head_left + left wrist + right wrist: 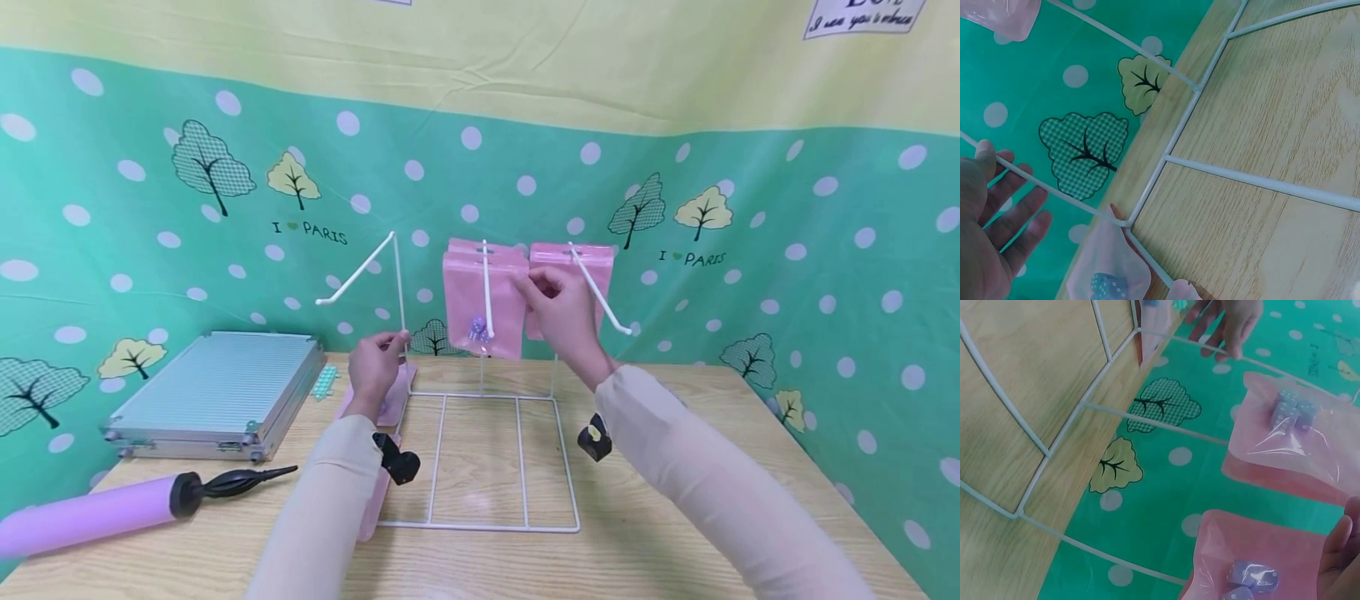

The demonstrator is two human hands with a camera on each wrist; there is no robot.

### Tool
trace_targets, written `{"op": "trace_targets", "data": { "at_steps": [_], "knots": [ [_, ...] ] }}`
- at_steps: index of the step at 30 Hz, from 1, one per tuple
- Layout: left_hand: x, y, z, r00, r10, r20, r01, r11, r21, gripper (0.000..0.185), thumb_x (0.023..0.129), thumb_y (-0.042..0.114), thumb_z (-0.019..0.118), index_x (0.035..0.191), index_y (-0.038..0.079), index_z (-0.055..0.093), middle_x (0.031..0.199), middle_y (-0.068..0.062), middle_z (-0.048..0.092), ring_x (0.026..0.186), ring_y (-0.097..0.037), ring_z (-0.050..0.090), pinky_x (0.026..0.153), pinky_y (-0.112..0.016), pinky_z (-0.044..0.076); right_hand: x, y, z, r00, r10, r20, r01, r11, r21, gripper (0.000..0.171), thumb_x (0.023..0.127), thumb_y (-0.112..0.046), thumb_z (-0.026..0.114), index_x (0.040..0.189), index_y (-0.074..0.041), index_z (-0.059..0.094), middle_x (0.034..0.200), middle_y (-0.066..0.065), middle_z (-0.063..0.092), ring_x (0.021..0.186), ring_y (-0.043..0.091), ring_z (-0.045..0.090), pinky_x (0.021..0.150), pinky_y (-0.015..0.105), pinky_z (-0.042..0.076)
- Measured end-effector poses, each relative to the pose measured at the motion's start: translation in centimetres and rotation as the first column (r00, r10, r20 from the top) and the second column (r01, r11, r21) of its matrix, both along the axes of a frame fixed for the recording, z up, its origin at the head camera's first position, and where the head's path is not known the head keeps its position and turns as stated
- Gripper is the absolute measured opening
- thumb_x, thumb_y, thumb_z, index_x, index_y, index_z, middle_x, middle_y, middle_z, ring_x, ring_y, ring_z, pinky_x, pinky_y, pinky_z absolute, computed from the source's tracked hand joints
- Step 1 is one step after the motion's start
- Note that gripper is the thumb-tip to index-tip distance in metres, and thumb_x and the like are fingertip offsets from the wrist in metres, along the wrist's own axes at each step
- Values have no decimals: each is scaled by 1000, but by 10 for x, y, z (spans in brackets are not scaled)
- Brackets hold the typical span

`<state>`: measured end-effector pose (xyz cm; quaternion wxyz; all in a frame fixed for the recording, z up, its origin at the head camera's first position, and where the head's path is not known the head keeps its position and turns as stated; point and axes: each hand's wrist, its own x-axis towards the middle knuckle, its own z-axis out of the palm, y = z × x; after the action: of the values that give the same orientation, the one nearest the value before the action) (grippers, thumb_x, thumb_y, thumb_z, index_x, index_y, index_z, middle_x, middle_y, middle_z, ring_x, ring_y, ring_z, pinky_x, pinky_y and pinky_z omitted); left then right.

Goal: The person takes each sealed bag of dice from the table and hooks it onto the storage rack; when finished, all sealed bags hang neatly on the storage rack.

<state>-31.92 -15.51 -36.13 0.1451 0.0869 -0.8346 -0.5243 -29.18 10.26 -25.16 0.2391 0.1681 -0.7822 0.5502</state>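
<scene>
Up at the wire rack [480, 467], our right hand [562, 312] pinches a pink pouch [592, 267] hanging on the right hook. Our left hand [378, 362] grips the left upright; both stand over the wooden surface [675, 500].

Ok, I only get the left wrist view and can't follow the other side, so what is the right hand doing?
Observer: The right hand pinches the top of a pink pouch hanging on the rack's right hook.
Operator: Is anything on the middle hook?
Observer: Yes, dice pouches hang on the middle hook.
Operator: And the left one?
Observer: The left hook is bare.
</scene>
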Motion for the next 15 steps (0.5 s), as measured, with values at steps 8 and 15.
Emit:
{"op": "trace_targets", "data": {
  "at_steps": [8,15],
  "knots": [
    [2,0,2,1000,0,3,0,1000,13,37,107,35,54,124,7,70,125,-17,69,109,-35,70,103,-49,49,-11,-7,3,995,-81,51,79,996,48,27,98,-32,70,99,-5,75,81,8,68,71,17,60,62,24,51],
    [3,1,2,1000,2,-2,-2,1000,14,37,106,34,55,123,6,70,123,-18,70,108,-35,71,102,-48,49,-16,-10,7,985,-151,79,145,986,82,26,98,-33,71,99,-7,74,85,6,68,76,18,60,67,28,52]
  ]
}}
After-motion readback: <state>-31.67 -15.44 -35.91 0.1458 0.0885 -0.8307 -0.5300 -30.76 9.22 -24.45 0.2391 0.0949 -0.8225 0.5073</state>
